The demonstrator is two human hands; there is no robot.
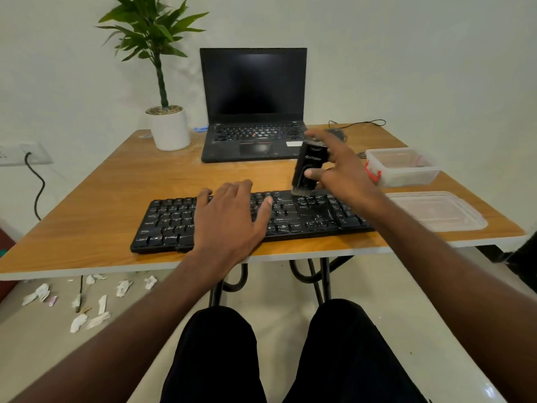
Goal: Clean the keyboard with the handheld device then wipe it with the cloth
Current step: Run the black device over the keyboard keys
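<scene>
Dark-trousered knees sit below the counter (87, 199). On it lies the keyboard (305, 216); the left hand (229, 216) rests spread across its keys. The right hand (337, 167) grips the handheld device (308, 170), bristles touching the top row: brushing step. Next, sweep row by row. No cloth visible.

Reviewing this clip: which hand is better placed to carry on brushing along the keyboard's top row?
The right hand. It grips the handheld device with its bristles on the keyboard at the top row. The left hand lies flat on the keys, steadying the board.
</scene>
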